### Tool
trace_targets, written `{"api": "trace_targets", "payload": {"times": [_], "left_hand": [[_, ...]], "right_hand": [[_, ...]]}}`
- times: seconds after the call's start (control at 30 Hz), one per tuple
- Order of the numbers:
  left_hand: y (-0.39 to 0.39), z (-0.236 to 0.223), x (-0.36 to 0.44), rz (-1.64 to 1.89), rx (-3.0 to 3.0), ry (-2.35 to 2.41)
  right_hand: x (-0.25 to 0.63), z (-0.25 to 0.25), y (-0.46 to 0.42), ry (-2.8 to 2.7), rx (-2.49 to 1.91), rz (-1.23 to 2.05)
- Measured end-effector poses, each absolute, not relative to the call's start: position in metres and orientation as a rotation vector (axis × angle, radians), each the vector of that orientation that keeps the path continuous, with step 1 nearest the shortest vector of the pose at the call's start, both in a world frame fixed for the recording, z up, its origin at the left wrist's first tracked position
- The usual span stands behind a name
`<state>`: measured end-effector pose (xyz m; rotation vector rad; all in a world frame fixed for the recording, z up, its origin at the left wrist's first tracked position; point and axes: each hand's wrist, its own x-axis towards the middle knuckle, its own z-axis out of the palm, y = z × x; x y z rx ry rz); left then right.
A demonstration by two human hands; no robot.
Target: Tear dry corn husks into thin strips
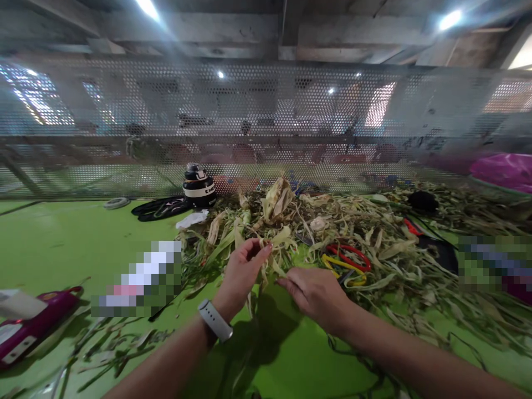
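My left hand (243, 267) is closed in a pinch on a pale strip of dried corn husk (282, 238), just above the green tabletop. A light grey watch (215, 321) is strapped round that wrist. To its right, my right hand (316, 293) has its fingers closed on the lower end of a husk strip; whether it is the same strip I cannot tell. Behind both hands lies a heap of dry husks (382, 244), with a larger bunched husk (277, 200) standing up in it. Red-handled scissors (351, 257) and a yellow-handled pair (341, 270) rest near my right hand.
A black bottle (199, 191) with a white band stands at the back beside a black strap-like bundle (160, 208). A magenta device (41, 321) lies at left. A perforated metal screen (257, 116) borders the table's far side. A pink bag (505, 173) sits at far right.
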<state>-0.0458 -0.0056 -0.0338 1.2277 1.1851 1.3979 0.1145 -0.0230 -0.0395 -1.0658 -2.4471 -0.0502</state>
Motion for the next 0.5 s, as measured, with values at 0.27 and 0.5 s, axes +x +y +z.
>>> {"api": "trace_targets", "payload": {"times": [0.27, 0.5], "left_hand": [[-0.006, -0.034, -0.051, 1.154, 1.376, 1.119], [-0.014, -0.027, -0.048, 0.962, 1.364, 0.961]], "right_hand": [[0.125, -0.016, -0.017, -2.205, -0.890, -0.182], [0.133, -0.011, 0.000, -1.895, -1.094, 0.464]]}}
